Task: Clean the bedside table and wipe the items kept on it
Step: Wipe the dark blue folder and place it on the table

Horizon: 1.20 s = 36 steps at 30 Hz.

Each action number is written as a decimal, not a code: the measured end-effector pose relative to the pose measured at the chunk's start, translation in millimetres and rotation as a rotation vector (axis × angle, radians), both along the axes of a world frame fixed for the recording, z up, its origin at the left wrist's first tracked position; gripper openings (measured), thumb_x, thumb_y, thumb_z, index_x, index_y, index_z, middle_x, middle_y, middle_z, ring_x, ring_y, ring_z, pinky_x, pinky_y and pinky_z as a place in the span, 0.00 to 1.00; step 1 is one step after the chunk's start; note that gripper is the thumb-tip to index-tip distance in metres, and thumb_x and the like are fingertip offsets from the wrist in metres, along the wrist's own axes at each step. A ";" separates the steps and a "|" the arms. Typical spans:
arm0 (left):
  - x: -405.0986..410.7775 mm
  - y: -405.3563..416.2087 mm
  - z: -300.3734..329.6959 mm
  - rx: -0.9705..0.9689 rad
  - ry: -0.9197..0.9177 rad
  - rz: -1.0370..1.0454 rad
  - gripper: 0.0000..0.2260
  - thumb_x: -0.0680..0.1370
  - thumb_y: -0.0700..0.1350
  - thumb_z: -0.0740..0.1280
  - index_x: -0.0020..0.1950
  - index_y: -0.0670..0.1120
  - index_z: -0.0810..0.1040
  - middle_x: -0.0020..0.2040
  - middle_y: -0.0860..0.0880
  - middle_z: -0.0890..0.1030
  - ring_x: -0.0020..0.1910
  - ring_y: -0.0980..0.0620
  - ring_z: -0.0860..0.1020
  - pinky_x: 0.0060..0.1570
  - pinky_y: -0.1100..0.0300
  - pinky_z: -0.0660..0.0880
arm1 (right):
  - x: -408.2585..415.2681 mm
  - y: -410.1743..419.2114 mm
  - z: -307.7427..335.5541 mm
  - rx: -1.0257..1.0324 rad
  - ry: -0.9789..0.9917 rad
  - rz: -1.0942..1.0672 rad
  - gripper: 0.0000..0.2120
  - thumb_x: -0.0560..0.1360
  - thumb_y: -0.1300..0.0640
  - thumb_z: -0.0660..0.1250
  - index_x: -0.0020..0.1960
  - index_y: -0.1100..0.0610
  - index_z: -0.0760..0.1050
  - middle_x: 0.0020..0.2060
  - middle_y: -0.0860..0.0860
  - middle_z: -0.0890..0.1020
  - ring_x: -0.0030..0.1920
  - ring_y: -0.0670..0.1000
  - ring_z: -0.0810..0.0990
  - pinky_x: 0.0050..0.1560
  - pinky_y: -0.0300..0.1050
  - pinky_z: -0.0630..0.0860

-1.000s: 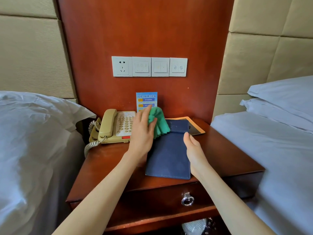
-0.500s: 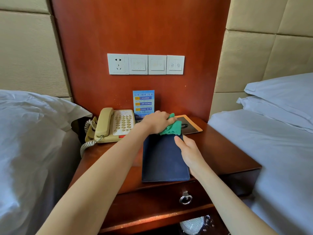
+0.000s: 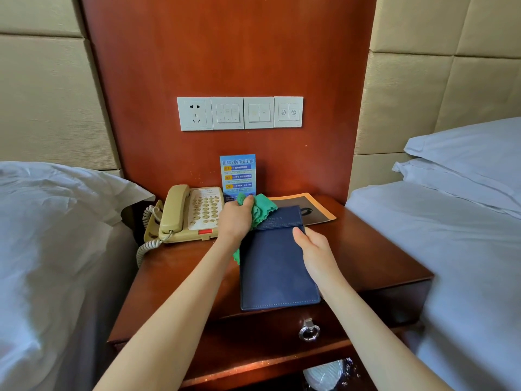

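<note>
Head view: you look down at a wooden table (image 3: 366, 249) between two beds with white bedding. Your left hand (image 3: 235, 220) has its fingers curled round a bunched green cloth (image 3: 260, 208), pressing it on the far left corner of a dark blue folder (image 3: 277, 266). A bit of the cloth also shows below your wrist at the folder's left edge. The folder lies flat near the middle of the table, its near edge at the table's front edge. Your right hand (image 3: 314, 249) rests on the folder's right edge, thumb straight on top of the cover; the other fingers are hidden beyond the edge, so you cannot tell whether they grip it.

Left of the folder sits a beige phone (image 3: 194, 213) with its handset in the cradle and a coiled cord hanging off the table's left side. A blue card (image 3: 237, 173) stands against the far wooden panel behind the cloth. An orange-edged mat (image 3: 313, 210) lies at the far right, partly under the folder. A row of white switches (image 3: 239, 112) is on the panel above. A metal ring pull (image 3: 309, 331) hangs on the drawer front below the folder.
</note>
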<state>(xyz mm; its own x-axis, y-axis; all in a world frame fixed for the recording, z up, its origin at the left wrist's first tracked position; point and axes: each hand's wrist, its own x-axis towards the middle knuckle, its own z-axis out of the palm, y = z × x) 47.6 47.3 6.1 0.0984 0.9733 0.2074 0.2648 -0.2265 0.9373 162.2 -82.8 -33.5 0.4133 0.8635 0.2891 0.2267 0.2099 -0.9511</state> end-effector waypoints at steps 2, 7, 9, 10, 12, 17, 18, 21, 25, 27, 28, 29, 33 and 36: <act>0.5 -3.8 -2.2 -0.025 -0.030 0.026 0.17 0.81 0.54 0.60 0.47 0.41 0.77 0.48 0.44 0.81 0.48 0.44 0.78 0.49 0.53 0.73 | -0.2 -1.4 -0.3 0.011 0.012 -0.008 0.10 0.82 0.53 0.57 0.54 0.46 0.76 0.50 0.46 0.82 0.54 0.47 0.78 0.55 0.42 0.72; 3.6 -23.4 -9.4 -0.070 -0.070 0.044 0.21 0.83 0.53 0.53 0.55 0.37 0.76 0.54 0.40 0.79 0.52 0.43 0.76 0.50 0.57 0.68 | 2.4 -2.3 -3.9 0.030 0.059 -0.085 0.12 0.81 0.53 0.57 0.51 0.56 0.77 0.42 0.61 0.78 0.43 0.59 0.74 0.42 0.44 0.68; 6.5 -38.5 -23.1 -0.032 0.110 -0.028 0.23 0.83 0.55 0.53 0.53 0.37 0.76 0.56 0.38 0.79 0.55 0.41 0.77 0.50 0.58 0.66 | 7.2 -3.4 -2.6 0.034 0.150 -0.169 0.13 0.82 0.54 0.57 0.48 0.61 0.76 0.37 0.58 0.75 0.37 0.54 0.71 0.39 0.45 0.66; 6.1 -45.5 -28.9 -0.014 0.210 -0.071 0.21 0.83 0.55 0.53 0.50 0.39 0.75 0.56 0.38 0.79 0.55 0.40 0.76 0.49 0.59 0.65 | 9.8 -4.1 -1.8 0.032 0.195 -0.201 0.12 0.82 0.54 0.56 0.48 0.59 0.76 0.38 0.57 0.76 0.39 0.53 0.73 0.40 0.45 0.68; 1.8 -52.6 -33.8 0.000 0.320 -0.140 0.19 0.82 0.56 0.54 0.45 0.42 0.72 0.53 0.39 0.79 0.49 0.42 0.74 0.47 0.58 0.64 | 12.4 -4.3 -0.7 0.022 0.247 -0.227 0.11 0.82 0.53 0.56 0.48 0.52 0.76 0.44 0.56 0.81 0.44 0.54 0.78 0.44 0.48 0.73; -17.8 -65.1 -36.7 0.105 0.495 -0.182 0.16 0.81 0.58 0.57 0.39 0.49 0.67 0.42 0.48 0.75 0.41 0.47 0.72 0.43 0.55 0.66 | 16.8 0.1 4.7 0.005 0.365 -0.350 0.10 0.82 0.51 0.55 0.47 0.51 0.74 0.49 0.54 0.80 0.47 0.54 0.79 0.50 0.53 0.77; -21.4 -68.4 -39.2 0.120 0.501 -0.181 0.16 0.80 0.59 0.59 0.41 0.48 0.69 0.42 0.48 0.77 0.41 0.48 0.75 0.43 0.54 0.69 | 17.7 1.1 6.8 0.013 0.404 -0.385 0.10 0.82 0.52 0.55 0.50 0.53 0.73 0.51 0.55 0.80 0.48 0.54 0.79 0.51 0.53 0.77; -25.0 -74.2 -41.8 -0.070 0.087 -0.270 0.15 0.76 0.54 0.69 0.55 0.44 0.75 0.49 0.48 0.83 0.45 0.51 0.83 0.47 0.52 0.81 | 12.2 5.1 10.0 0.083 0.566 -0.434 0.09 0.82 0.54 0.54 0.56 0.55 0.70 0.55 0.57 0.79 0.53 0.57 0.79 0.56 0.55 0.77; -10.9 -78.9 -46.0 -0.156 -0.322 -0.144 0.21 0.72 0.47 0.76 0.62 0.48 0.73 0.56 0.48 0.82 0.53 0.49 0.82 0.55 0.47 0.79 | -3.9 7.7 7.3 0.242 0.744 -0.221 0.07 0.82 0.56 0.56 0.54 0.52 0.72 0.54 0.54 0.81 0.53 0.54 0.81 0.55 0.52 0.77; -9.7 -75.2 -45.6 -0.143 -0.454 -0.092 0.21 0.73 0.45 0.75 0.63 0.48 0.72 0.57 0.49 0.81 0.55 0.49 0.81 0.58 0.47 0.78 | -3.2 5.4 5.4 0.280 0.790 -0.051 0.09 0.81 0.58 0.58 0.57 0.52 0.74 0.54 0.52 0.82 0.53 0.52 0.82 0.52 0.49 0.78; -11.9 -72.8 -44.0 -0.135 -0.537 -0.091 0.19 0.74 0.45 0.73 0.63 0.48 0.73 0.57 0.49 0.81 0.56 0.49 0.81 0.59 0.47 0.77 | -0.4 3.5 5.4 0.262 0.790 0.023 0.09 0.81 0.58 0.59 0.58 0.52 0.75 0.53 0.52 0.83 0.52 0.51 0.83 0.50 0.48 0.79; -14.5 -70.1 -41.6 -0.108 -0.614 -0.087 0.17 0.76 0.46 0.71 0.64 0.48 0.74 0.58 0.49 0.82 0.56 0.50 0.81 0.59 0.49 0.77 | 4.3 2.3 5.9 0.218 0.768 0.082 0.09 0.80 0.59 0.60 0.58 0.52 0.75 0.52 0.52 0.84 0.52 0.52 0.83 0.47 0.47 0.80; -28.5 -64.0 -33.5 0.209 -0.617 -0.003 0.12 0.81 0.47 0.63 0.65 0.49 0.74 0.58 0.54 0.81 0.58 0.57 0.79 0.58 0.61 0.75 | 27.1 -2.6 14.1 -0.032 0.622 0.185 0.07 0.79 0.61 0.61 0.55 0.57 0.75 0.57 0.60 0.79 0.51 0.58 0.82 0.42 0.52 0.81; -38.4 -62.6 -27.2 0.466 -0.524 -0.057 0.10 0.81 0.40 0.61 0.52 0.55 0.74 0.46 0.62 0.81 0.47 0.65 0.78 0.48 0.71 0.73 | 49.2 -5.5 20.0 -0.119 0.799 0.335 0.18 0.75 0.54 0.62 0.60 0.62 0.75 0.61 0.65 0.76 0.56 0.65 0.79 0.48 0.60 0.79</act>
